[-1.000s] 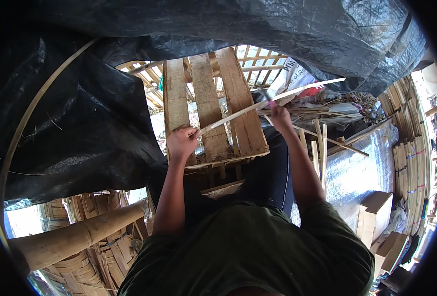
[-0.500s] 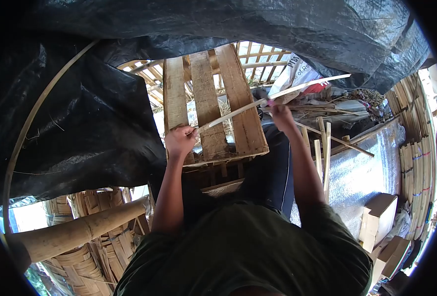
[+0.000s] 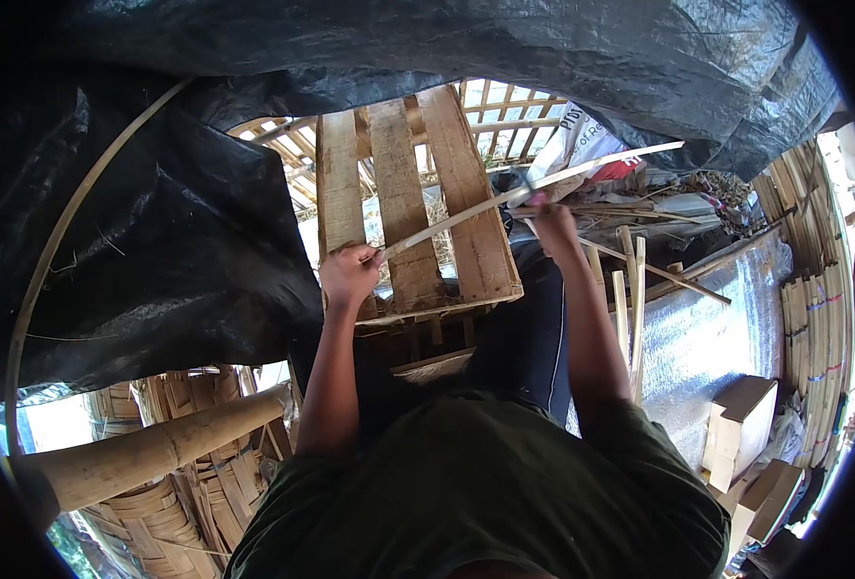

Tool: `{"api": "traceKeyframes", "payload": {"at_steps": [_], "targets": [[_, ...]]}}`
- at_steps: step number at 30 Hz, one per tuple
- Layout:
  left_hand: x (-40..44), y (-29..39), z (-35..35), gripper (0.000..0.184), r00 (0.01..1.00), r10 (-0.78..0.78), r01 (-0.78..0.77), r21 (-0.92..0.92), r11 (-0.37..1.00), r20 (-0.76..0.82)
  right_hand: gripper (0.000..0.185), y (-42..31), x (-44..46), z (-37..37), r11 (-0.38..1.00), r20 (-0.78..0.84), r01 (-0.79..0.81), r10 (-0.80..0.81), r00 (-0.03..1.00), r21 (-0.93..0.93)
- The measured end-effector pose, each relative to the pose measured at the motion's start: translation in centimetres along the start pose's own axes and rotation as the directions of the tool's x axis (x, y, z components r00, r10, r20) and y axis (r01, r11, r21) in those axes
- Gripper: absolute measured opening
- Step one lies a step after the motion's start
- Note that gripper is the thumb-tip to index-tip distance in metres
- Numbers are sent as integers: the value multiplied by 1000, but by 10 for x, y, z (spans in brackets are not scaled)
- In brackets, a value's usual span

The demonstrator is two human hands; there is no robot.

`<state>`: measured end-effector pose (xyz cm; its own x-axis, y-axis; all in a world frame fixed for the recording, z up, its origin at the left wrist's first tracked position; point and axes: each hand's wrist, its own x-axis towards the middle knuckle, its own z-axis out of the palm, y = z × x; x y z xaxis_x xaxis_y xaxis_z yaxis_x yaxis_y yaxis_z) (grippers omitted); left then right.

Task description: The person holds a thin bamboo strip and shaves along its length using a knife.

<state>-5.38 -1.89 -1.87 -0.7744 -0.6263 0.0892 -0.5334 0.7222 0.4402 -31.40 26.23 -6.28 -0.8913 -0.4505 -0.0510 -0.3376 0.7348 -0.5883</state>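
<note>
A long pale bamboo strip [image 3: 447, 222] slants across the top of a slatted wooden crate [image 3: 403, 193], its far end reaching out to the right. My left hand [image 3: 350, 274] is closed around the strip's near end, over the crate's left front corner. Beside the strip, just right of the crate, my right hand [image 3: 556, 230] is closed on a small tool with a dark, blurred end and a pink part [image 3: 537, 198]. Its exact kind is unclear. The tool's dark end meets or overlaps the strip; I cannot tell which.
Black plastic sheeting [image 3: 157, 251] hangs at the left and overhead. Loose bamboo sticks [image 3: 638, 318] stand at the right, by a silvery sheet [image 3: 707, 318]. A cardboard box [image 3: 741, 425] lies farther right. A thick bamboo pole [image 3: 167, 447] juts in at lower left.
My right hand has shifted slightly right and up with the tool. The strip and the crate have moved only very slightly; my left hand keeps its hold.
</note>
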Motion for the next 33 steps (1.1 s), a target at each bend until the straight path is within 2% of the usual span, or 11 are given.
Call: {"api": "traceKeyframes", "payload": {"at_steps": [1, 7, 12, 13, 15, 19, 21, 23, 26, 29, 33], "targets": [[1, -3, 3, 17, 1000, 10, -10, 12, 1000, -15, 42, -30, -9, -23, 884, 0, -368, 385, 923, 287], [1, -2, 1, 18, 999, 23, -23, 11, 1000, -24, 49, -60, -23, -33, 826, 242, -478, 418, 875, 299], [2, -1, -1, 19, 1000, -15, 15, -1, 1000, -1, 52, -54, -32, 13, 999, -91, -51, 50, 995, -13], [0, -2, 0, 19, 1000, 17, -17, -1, 1000, -19, 49, -76, -35, -26, 917, 237, -309, 251, 939, 253], [2, 1, -2, 20, 1000, -6, 6, 9, 1000, 9, 45, -66, -27, -35, 798, 69, -477, 488, 870, 370], [3, 0, -3, 20, 999, -29, 27, 30, 999, 45, 41, -51, -25, 30, 980, -83, -192, 187, 979, -52], [0, -2, -1, 20, 999, -16, 15, 20, 1000, 37, 40, -68, -26, -22, 879, 307, -417, 340, 889, 233], [1, 0, -3, 19, 999, -17, 14, 50, 999, 49, 38, -79, -32, -26, 820, 152, -493, 469, 870, 290], [1, 1, -5, 19, 996, -50, 48, 32, 998, 74, 41, -53, -32, 43, 995, -228, -50, 28, 973, -90], [3, -3, 0, 19, 998, -16, 12, 52, 999, 67, 45, -87, -33, -33, 790, 196, -529, 491, 849, 311], [3, -3, 0, 19, 999, -8, 6, 41, 999, 48, 47, -86, -47, 25, 979, 184, -193, 177, 967, 72]]}}
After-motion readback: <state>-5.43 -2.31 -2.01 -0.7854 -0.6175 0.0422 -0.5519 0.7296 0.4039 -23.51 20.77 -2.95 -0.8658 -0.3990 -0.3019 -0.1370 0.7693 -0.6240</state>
